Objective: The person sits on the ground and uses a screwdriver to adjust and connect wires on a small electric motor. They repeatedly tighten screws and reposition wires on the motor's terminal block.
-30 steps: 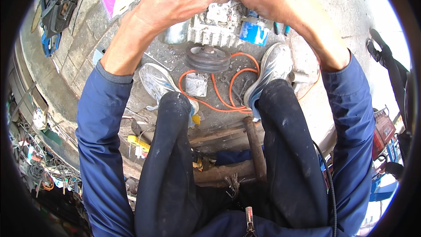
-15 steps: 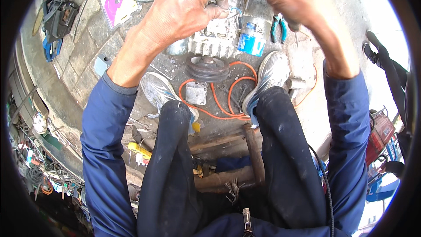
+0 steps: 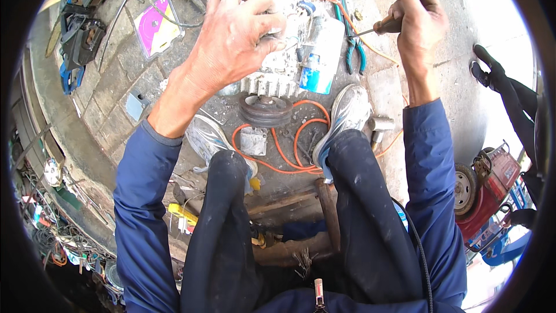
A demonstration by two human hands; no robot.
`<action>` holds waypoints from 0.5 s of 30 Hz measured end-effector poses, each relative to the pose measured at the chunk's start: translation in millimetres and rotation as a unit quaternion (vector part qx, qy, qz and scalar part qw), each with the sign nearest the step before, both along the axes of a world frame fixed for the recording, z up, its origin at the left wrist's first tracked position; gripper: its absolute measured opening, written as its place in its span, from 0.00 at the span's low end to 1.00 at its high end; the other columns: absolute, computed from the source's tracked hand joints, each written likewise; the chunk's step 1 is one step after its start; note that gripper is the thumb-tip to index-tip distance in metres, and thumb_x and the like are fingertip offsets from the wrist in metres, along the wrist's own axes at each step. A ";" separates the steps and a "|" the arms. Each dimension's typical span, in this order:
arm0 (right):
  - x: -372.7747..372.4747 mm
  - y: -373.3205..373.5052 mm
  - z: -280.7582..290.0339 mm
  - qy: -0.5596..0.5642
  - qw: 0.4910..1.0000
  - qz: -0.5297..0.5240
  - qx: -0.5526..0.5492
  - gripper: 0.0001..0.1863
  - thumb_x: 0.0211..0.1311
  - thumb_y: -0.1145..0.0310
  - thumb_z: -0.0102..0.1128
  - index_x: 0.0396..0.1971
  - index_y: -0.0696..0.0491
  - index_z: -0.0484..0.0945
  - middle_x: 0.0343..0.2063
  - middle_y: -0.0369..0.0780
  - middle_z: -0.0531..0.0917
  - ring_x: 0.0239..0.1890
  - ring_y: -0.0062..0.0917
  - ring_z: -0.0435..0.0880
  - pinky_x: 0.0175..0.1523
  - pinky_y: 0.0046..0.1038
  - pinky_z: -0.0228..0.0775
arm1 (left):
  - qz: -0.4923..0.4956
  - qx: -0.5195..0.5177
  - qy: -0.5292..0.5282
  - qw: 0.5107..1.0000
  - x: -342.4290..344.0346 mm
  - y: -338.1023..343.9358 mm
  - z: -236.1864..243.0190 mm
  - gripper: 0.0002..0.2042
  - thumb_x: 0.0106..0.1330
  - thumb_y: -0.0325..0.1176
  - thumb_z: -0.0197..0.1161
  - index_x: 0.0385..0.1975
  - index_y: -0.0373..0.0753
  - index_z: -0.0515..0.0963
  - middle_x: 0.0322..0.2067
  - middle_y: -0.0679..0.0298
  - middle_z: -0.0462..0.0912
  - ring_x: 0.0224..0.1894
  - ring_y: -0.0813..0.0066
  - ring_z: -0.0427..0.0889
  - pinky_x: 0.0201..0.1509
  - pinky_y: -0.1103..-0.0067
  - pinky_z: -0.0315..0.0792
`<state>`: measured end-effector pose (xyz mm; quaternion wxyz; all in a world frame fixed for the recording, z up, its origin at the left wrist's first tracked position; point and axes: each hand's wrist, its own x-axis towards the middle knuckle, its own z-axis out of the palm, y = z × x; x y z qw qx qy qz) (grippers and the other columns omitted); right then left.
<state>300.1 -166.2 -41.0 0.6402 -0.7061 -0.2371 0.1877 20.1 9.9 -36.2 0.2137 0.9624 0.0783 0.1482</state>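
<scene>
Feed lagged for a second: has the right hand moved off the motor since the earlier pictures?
Yes. The right hand, gripping a screwdriver, has swung out to the right of the motor, past the blue pliers.

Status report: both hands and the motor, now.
Left hand pinching thin wires atop grey finned electric motor. Right hand shut on wooden-handled screwdriver, clear of motor. Orange cable looped between shoes.
</scene>
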 end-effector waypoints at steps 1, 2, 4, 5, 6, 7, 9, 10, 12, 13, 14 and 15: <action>-11.9 1.7 5.5 -0.008 1.000 -0.001 -0.014 0.11 0.71 0.69 0.74 0.45 0.60 0.87 0.25 0.36 0.83 0.22 0.18 0.82 0.29 0.24 0.79 | 0.004 -0.002 0.008 1.000 -0.8 -0.1 1.9 0.12 0.54 0.38 0.81 0.35 0.44 0.87 0.45 0.66 0.85 0.54 0.57 0.78 0.67 0.57 0.67; -12.9 0.1 2.7 -0.011 1.000 0.005 -0.026 0.10 0.72 0.68 0.74 0.45 0.59 0.87 0.25 0.36 0.84 0.23 0.19 0.85 0.28 0.23 0.82 | 0.003 -0.005 0.013 1.000 -2.0 0.9 2.1 0.12 0.54 0.37 0.82 0.36 0.45 0.87 0.47 0.66 0.85 0.55 0.56 0.78 0.68 0.57 0.66; -11.4 -9.9 -16.4 -0.147 0.986 0.006 -0.083 0.11 0.73 0.67 0.72 0.46 0.59 0.86 0.28 0.37 0.85 0.23 0.16 0.85 0.28 0.22 0.81 | -0.002 -0.009 0.002 1.000 -0.2 0.6 1.9 0.13 0.54 0.35 0.80 0.38 0.47 0.87 0.44 0.68 0.83 0.55 0.57 0.78 0.68 0.56 0.67; -6.1 -16.0 -25.4 -0.227 0.967 0.000 -0.114 0.11 0.73 0.67 0.72 0.44 0.60 0.86 0.28 0.36 0.86 0.23 0.13 0.83 0.27 0.20 0.77 | -0.006 -0.013 -0.006 1.000 2.7 0.6 1.5 0.13 0.54 0.34 0.79 0.40 0.48 0.86 0.43 0.69 0.82 0.55 0.57 0.78 0.69 0.55 0.67; -8.6 -21.8 -19.3 -0.262 0.953 0.032 -0.148 0.15 0.73 0.63 0.72 0.49 0.59 0.84 0.28 0.38 0.87 0.25 0.19 0.86 0.34 0.25 0.81 | -0.006 -0.010 -0.010 1.000 1.9 0.8 1.1 0.13 0.54 0.35 0.79 0.40 0.49 0.86 0.43 0.69 0.82 0.55 0.57 0.77 0.69 0.56 0.67; -5.6 -25.4 -16.4 -0.289 0.936 0.039 -0.197 0.17 0.73 0.63 0.71 0.52 0.59 0.83 0.28 0.39 0.87 0.27 0.22 0.88 0.36 0.27 0.82 | -0.004 -0.015 -0.004 1.000 1.5 1.2 1.9 0.13 0.54 0.35 0.80 0.38 0.48 0.87 0.44 0.68 0.84 0.55 0.57 0.77 0.68 0.56 0.67; 0.8 -31.1 -9.7 -0.342 0.891 0.051 -0.294 0.21 0.73 0.61 0.71 0.56 0.59 0.80 0.28 0.41 0.89 0.30 0.29 0.91 0.41 0.31 0.85 | -0.001 -0.026 0.007 1.000 1.6 1.2 3.6 0.12 0.53 0.35 0.82 0.35 0.45 0.88 0.47 0.66 0.86 0.55 0.56 0.77 0.67 0.58 0.67; -2.7 -25.8 11.9 -0.292 0.877 0.084 -0.371 0.24 0.74 0.59 0.69 0.58 0.61 0.77 0.32 0.46 0.92 0.38 0.37 0.94 0.49 0.34 0.85 | 0.001 -0.026 0.011 1.000 0.7 1.5 3.8 0.12 0.53 0.35 0.82 0.35 0.45 0.88 0.47 0.66 0.86 0.55 0.56 0.77 0.67 0.58 0.67; 12.1 -30.8 25.0 -0.250 0.882 0.109 -0.383 0.24 0.74 0.59 0.69 0.57 0.63 0.77 0.34 0.47 0.94 0.40 0.36 0.95 0.51 0.34 0.85 | 0.001 -0.029 0.015 0.999 1.4 1.3 3.9 0.11 0.53 0.35 0.83 0.34 0.44 0.88 0.47 0.67 0.86 0.55 0.56 0.77 0.67 0.58 0.67; 15.0 -28.9 32.9 -0.227 0.885 0.122 -0.388 0.24 0.74 0.60 0.68 0.57 0.64 0.77 0.35 0.48 0.94 0.41 0.36 0.95 0.52 0.33 0.85 | 0.001 -0.030 0.015 0.999 0.8 1.8 3.6 0.12 0.53 0.35 0.83 0.34 0.44 0.88 0.47 0.67 0.86 0.55 0.57 0.77 0.67 0.58 0.67; 14.0 -32.2 49.1 -0.200 0.897 0.120 -0.376 0.23 0.75 0.59 0.68 0.56 0.63 0.77 0.37 0.49 0.95 0.44 0.36 0.95 0.52 0.36 0.85 | 0.002 -0.030 0.016 0.999 -0.3 2.1 3.5 0.12 0.53 0.34 0.83 0.34 0.44 0.88 0.47 0.67 0.87 0.55 0.57 0.77 0.67 0.58 0.67; 3.4 -32.2 77.4 -0.231 0.902 0.083 -0.354 0.21 0.75 0.57 0.69 0.54 0.60 0.79 0.35 0.46 0.94 0.39 0.31 0.93 0.47 0.32 0.84 | 0.003 -0.032 0.017 0.999 -1.1 2.3 3.7 0.12 0.53 0.34 0.83 0.34 0.44 0.88 0.48 0.67 0.87 0.55 0.57 0.77 0.67 0.58 0.68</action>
